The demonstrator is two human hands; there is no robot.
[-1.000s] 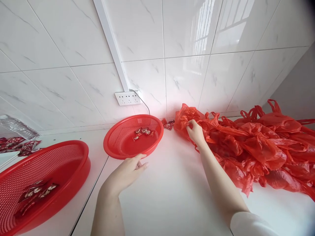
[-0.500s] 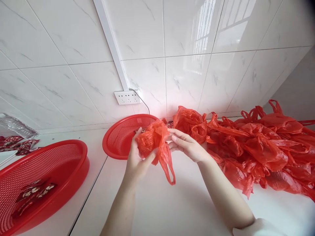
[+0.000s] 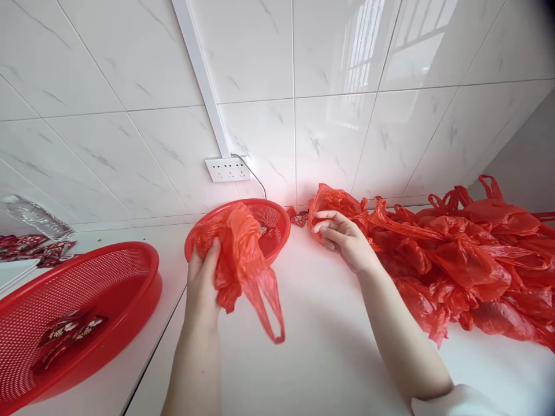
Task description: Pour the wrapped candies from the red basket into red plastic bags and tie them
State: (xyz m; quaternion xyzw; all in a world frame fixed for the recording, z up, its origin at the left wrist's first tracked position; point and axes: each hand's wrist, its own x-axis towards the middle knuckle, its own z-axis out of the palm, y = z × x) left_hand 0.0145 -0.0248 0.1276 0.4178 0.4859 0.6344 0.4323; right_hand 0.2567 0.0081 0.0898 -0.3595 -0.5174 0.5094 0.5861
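My left hand [image 3: 204, 277] is closed round a crumpled red plastic bag [image 3: 243, 254], whose handle loops hang down over the white tabletop. Behind that bag, partly covered by it, stands a small round red basket [image 3: 280, 231] with a few small items inside. My right hand [image 3: 342, 237] is raised to the right of the basket, fingers bent and apart, with nothing seen in it. Just behind its fingers lies an upright, crumpled red bag [image 3: 329, 196]. A big heap of red bags [image 3: 463, 260] covers the right side of the table.
A large red basket [image 3: 151, 266] with a few dark red packets [image 3: 65, 335] stands at the left. More packets [image 3: 30, 248] and a clear plastic package [image 3: 37, 216] lie behind it. A socket strip [image 3: 228, 169] with a cable is on the tiled wall.
My left hand has moved left and a little toward me with the red bag. My right hand has let go of the bag and shifted right, and its fingers have curled.
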